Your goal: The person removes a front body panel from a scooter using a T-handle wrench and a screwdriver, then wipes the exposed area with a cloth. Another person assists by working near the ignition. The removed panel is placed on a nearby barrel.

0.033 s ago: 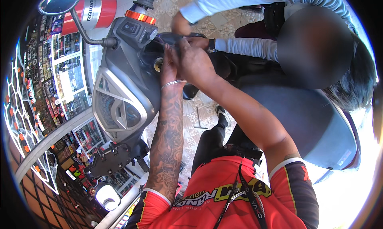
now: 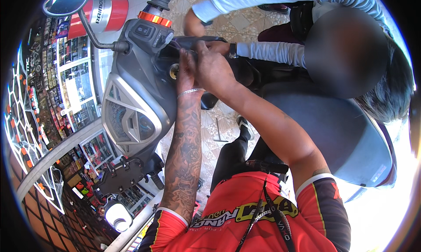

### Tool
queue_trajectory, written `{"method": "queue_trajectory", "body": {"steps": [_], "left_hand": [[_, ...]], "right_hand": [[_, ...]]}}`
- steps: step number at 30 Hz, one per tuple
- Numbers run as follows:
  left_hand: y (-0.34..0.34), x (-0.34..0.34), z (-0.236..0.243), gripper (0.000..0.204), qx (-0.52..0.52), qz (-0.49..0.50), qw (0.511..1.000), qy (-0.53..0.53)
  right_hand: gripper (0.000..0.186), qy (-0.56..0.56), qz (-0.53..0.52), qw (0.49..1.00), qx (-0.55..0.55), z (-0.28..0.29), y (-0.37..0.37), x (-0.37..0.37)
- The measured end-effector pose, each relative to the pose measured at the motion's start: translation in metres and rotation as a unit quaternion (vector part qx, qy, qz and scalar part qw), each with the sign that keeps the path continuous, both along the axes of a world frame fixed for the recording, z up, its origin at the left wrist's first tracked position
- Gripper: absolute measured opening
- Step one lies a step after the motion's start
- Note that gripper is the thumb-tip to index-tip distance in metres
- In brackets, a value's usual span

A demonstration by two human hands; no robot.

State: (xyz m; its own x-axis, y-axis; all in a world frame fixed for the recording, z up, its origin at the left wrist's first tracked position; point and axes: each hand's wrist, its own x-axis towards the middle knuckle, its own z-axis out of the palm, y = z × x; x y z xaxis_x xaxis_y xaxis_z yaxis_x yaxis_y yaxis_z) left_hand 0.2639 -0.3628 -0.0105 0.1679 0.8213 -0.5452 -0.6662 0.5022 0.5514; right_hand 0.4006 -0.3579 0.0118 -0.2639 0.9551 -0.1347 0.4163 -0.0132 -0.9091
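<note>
My left hand (image 2: 187,68) and my right hand (image 2: 215,68) meet at the open inner front panel of a grey scooter (image 2: 147,72), beside its round ignition lock (image 2: 174,71). Both sets of fingers are bent and pressed together. Whatever they pinch is hidden behind them. Just beyond, a co-worker's watch-wearing hand (image 2: 219,47) reaches in from the right, close against my right fingers. That person's other hand (image 2: 194,24) is closed above the dark cavity, near the orange-ringed handlebar grip (image 2: 154,19).
The scooter's black seat (image 2: 324,133) stretches to the right, with the co-worker leaning over it. A mirror (image 2: 66,1) juts out at the upper left, before a red and white drum (image 2: 98,17). Glass display cases (image 2: 76,72) line the left. A metal rail (image 2: 57,153) crosses the lower left.
The co-worker's farther hand has shifted a little left and up, away from my fingers. My own hands have hardly moved.
</note>
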Motion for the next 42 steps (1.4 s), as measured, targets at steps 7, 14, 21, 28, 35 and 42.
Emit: {"method": "queue_trajectory", "body": {"steps": [7, 14, 21, 28, 35, 42], "left_hand": [[0.001, 0.009, 0.005, 0.050, 0.018, 0.041, 0.998, 0.040], [0.002, 0.001, 0.003, 0.048, 0.033, -0.011, 0.999, -0.015], [-0.011, -0.001, -0.009, 0.039, -0.003, 0.091, 0.993, 0.079], [-0.006, -0.003, -0.012, 0.024, 0.008, 0.102, 0.989, 0.106], [-0.015, 0.006, 0.004, 0.030, 0.037, 0.063, 0.991, 0.112], [-0.048, 0.008, 0.004, 0.036, -0.050, -0.023, 0.990, 0.131]], "right_hand": [[0.033, -0.071, -0.002, 0.977, 0.203, 0.013, 0.002, 0.014], [0.032, -0.035, 0.037, 0.998, -0.034, 0.029, 0.016, 0.003], [0.042, -0.137, 0.132, 0.982, -0.008, 0.006, 0.037, -0.026], [0.038, -0.076, 0.240, 0.962, -0.109, -0.002, 0.074, -0.023], [0.028, -0.101, 0.243, 0.963, 0.052, -0.002, 0.049, -0.023], [0.046, 0.042, 0.096, 0.994, 0.038, -0.030, -0.076, 0.005]]}}
